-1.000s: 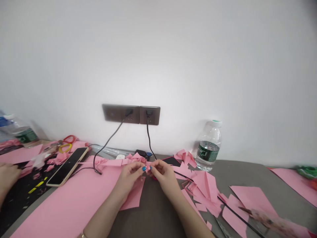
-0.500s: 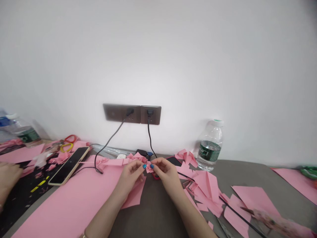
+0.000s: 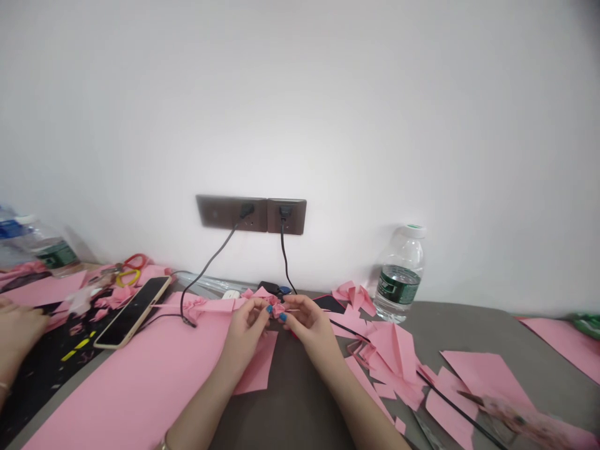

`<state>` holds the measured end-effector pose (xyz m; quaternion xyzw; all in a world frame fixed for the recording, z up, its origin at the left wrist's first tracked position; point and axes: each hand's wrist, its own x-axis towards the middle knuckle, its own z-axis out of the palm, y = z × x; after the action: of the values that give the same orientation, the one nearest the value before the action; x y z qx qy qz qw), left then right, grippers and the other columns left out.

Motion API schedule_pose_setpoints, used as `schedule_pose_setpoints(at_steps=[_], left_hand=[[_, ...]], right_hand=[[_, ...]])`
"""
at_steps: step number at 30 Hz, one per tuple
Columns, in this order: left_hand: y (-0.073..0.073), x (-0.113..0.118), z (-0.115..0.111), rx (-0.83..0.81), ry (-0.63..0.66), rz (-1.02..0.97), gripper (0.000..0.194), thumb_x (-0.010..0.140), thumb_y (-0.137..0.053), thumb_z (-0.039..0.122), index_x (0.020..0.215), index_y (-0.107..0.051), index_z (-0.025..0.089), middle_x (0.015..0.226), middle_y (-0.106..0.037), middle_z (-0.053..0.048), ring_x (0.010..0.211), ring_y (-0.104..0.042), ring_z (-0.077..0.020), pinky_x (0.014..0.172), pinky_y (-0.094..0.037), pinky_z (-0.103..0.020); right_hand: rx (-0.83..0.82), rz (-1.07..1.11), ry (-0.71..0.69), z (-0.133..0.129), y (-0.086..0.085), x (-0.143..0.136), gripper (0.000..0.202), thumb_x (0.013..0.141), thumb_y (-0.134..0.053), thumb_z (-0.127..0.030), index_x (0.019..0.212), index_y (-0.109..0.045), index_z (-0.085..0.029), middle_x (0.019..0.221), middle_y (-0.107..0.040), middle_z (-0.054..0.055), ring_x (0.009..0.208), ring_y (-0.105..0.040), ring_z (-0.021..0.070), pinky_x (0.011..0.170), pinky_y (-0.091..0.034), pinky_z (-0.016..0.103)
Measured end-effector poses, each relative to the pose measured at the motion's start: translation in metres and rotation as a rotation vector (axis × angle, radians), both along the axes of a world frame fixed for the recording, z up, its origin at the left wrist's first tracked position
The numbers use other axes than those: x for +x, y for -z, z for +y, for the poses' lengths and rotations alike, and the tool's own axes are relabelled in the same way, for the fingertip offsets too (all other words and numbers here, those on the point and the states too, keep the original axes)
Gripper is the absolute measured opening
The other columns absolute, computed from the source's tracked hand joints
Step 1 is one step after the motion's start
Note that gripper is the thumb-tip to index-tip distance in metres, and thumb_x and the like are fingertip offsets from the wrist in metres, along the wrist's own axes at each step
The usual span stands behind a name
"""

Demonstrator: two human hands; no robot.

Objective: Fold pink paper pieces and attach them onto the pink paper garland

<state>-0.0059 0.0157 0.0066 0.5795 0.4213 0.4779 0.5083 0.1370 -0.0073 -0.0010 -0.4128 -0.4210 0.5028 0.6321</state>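
Between my two hands is a small folded pink paper piece [image 3: 277, 309], crumpled like a little flower. My left hand [image 3: 248, 324] pinches its left side with thumb and forefinger, and the blue thumbnail shows. On the other side, my right hand [image 3: 307, 322] has its thumb and fingers closed on the piece's right edge. Fingers partly cover the paper, so its full shape is hidden. Under my left forearm lies a large pink paper sheet [image 3: 154, 375]. A smaller pink piece [image 3: 259, 369] is beside my left wrist.
A phone [image 3: 134, 312] rests on the pink sheet's left edge. Behind it are scissors [image 3: 129, 272]. A water bottle [image 3: 400, 275] stands by the wall at right, near pink scraps [image 3: 391, 356]. Black cables hang from the wall socket [image 3: 285, 215]. Another person's hand [image 3: 21, 331] is at far left.
My fingers have shifted slightly around the small pink paper piece, which now sits deeper between them. My right thumb has moved a little left. The other person's hand has moved slightly right.
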Motion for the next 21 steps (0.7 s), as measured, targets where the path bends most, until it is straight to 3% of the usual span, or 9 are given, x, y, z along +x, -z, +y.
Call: schedule_pose_setpoints(at_steps=[9,14,21], left_hand=[[-0.003,0.001,-0.004,-0.004,0.037,0.003,0.021,0.074,-0.067,0.038,0.076,-0.064,0.017,0.077,-0.062,-0.004,0.066,-0.054,-0.0154,0.049,-0.041,-0.021],[-0.005,0.000,-0.004,-0.120,0.059,-0.069,0.025,0.071,-0.071,0.041,0.075,-0.067,0.016,0.069,-0.057,-0.001,0.061,-0.048,-0.0123,0.048,-0.038,-0.020],[-0.011,-0.004,-0.006,-0.278,0.213,-0.205,0.025,0.070,-0.076,0.039,0.072,-0.066,0.016,0.072,-0.057,0.002,0.055,-0.041,-0.0063,0.052,-0.034,-0.019]], right_hand=[[0.000,-0.017,0.010,0.000,-0.002,0.002,0.031,0.060,-0.082,-0.042,0.076,-0.071,-0.017,0.074,-0.071,0.004,0.065,-0.062,0.0160,0.063,-0.051,0.029],[-0.021,0.000,-0.010,-0.001,-0.006,0.004,0.033,0.062,-0.080,-0.046,0.077,-0.075,-0.018,0.068,-0.071,0.004,0.061,-0.061,0.0166,0.062,-0.051,0.030],[-0.121,0.178,-0.119,-0.004,-0.008,0.006,0.028,0.061,-0.083,-0.041,0.074,-0.076,-0.017,0.066,-0.067,0.002,0.057,-0.056,0.0112,0.059,-0.049,0.025]])
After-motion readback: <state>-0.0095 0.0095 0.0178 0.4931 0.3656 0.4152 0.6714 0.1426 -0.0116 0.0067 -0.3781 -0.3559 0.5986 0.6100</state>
